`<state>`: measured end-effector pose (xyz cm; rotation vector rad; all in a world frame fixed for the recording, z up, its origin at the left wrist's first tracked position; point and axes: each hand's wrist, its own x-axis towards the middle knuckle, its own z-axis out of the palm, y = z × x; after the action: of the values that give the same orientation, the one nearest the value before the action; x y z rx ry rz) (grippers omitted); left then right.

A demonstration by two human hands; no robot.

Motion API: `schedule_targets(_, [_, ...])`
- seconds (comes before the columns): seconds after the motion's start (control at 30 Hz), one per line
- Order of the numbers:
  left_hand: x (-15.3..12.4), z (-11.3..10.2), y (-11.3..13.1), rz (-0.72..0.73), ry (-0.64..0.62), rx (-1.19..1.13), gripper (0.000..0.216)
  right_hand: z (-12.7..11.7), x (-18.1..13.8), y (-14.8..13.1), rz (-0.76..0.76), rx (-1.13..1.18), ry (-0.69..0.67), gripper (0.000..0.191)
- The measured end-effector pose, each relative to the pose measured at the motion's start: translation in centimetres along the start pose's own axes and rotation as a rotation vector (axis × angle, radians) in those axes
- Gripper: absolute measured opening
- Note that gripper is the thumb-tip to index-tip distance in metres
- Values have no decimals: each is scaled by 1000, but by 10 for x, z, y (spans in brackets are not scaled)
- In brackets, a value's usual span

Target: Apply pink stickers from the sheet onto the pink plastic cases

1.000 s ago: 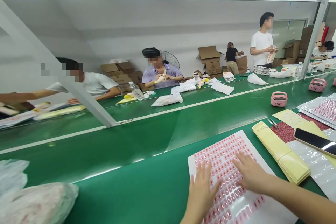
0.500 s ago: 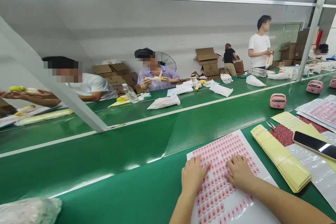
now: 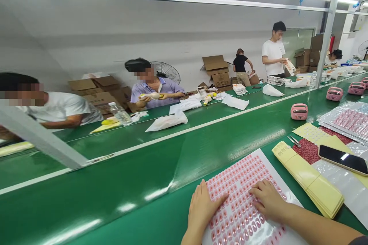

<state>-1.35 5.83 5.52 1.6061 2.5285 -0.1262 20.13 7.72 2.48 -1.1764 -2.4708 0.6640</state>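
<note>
A white sheet of red-and-pink oval stickers [image 3: 230, 187] lies on the green work surface in front of me, with a few gaps in its rows. My left hand [image 3: 201, 206] rests along the sheet's left edge, fingers stretched out and thumb spread across the stickers. On the right half of the sheet lies my right hand [image 3: 268, 199], its fingers bent and apart from the thumb, fingertips touching the stickers. No item shows in either hand. Right of the sheet is a banded stack of yellow cards [image 3: 309, 182].
Tweezers [image 3: 294, 141], a phone [image 3: 343, 159] and more sticker sheets [image 3: 347, 116] lie to the right. Several pink handled cases [image 3: 299, 111] stand along the green belt [image 3: 138, 176]. Across it, co-workers sit or stand; a slanted metal post [image 3: 43, 138] rises at left.
My view has swung, shifting the scene across leftward. My left hand now lies further out at the sheet's left edge; my right hand stays on the stickers. The standing co-worker's head is now lowered.
</note>
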Motion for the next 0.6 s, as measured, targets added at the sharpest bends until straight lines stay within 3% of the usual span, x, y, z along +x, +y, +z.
schedule_targets(0.3, [8, 12, -7, 85, 72, -129, 93, -20, 13, -21, 88, -139, -110, 28])
schedule_targets(0.47, [6, 20, -5, 110, 175, -193, 89, -28, 51, -8, 250, -133, 52, 49])
schedule_targets(0.6, [6, 25, -7, 73, 175, -204, 86, -26, 70, 17, 368, -96, 131, 47])
